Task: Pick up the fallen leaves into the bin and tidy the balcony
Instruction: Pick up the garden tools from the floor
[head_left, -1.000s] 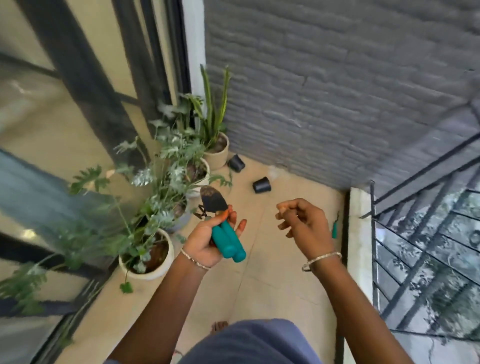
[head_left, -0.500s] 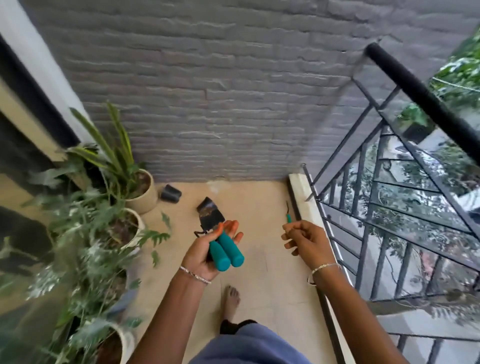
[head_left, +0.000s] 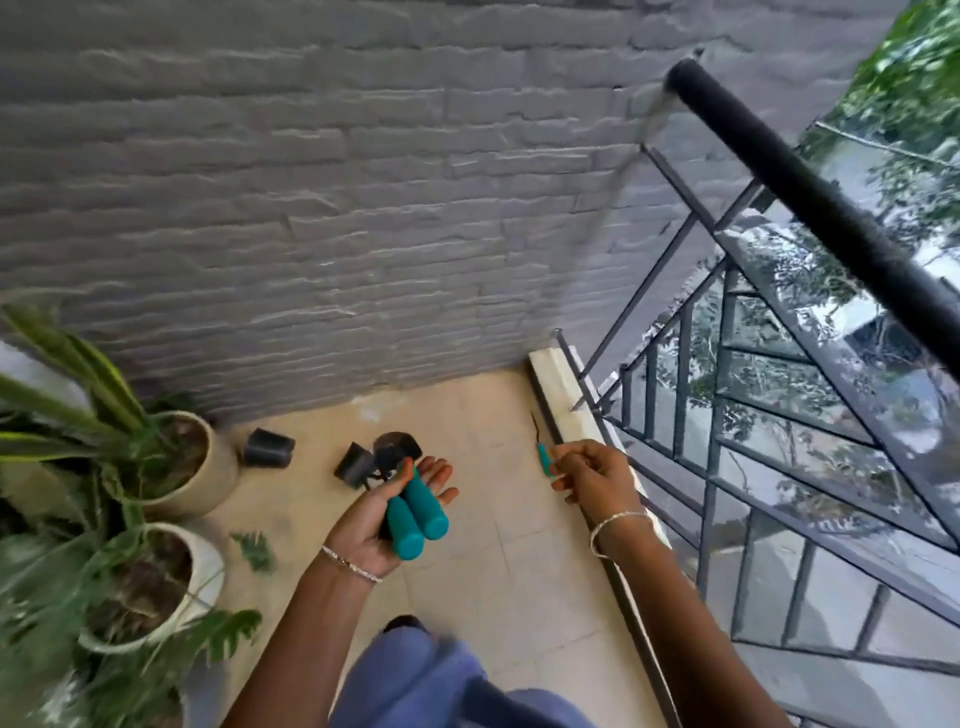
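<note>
Potted plants fill the left edge of the frame. The upper pot (head_left: 210, 470), cream, carries long striped blades. The lower pot (head_left: 205, 577), white, sits just under it in the frame, with feathery green foliage spilling around it. A small green leaf (head_left: 254, 551) shows against the floor (head_left: 519, 571) just right of the lower pot. Blur hides whether it lies on the tiles or hangs from a stem.

Right of the upper pot, a black cup (head_left: 268, 448) lies on its side near the foot of the grey wall (head_left: 311, 234). A second cup (head_left: 353, 464) lies a little further right, partly behind the tools.

Low in the centre, the left hand (head_left: 366, 525) is turned palm up and grasps the tools (head_left: 421, 512). Their two teal handles lie across the palm with the thumb folded over them, and the fingers stretch out nearly straight. A dark blade juts from the hand toward the wall.

Right of centre, the right hand (head_left: 597, 475) shows its back, fingers curled inward and thumb drawn toward the forefinger. I cannot tell whether it pinches anything. Just left of its fingertips a thin teal pick (head_left: 544, 460) lies along the base of the pale curb (head_left: 558, 384); whether the fingers touch it I cannot tell.

The black railing (head_left: 805, 208) runs diagonally from the upper centre to the right edge, with green trees behind its bars. Blue cloth (head_left: 415, 686) fills the bottom centre.
</note>
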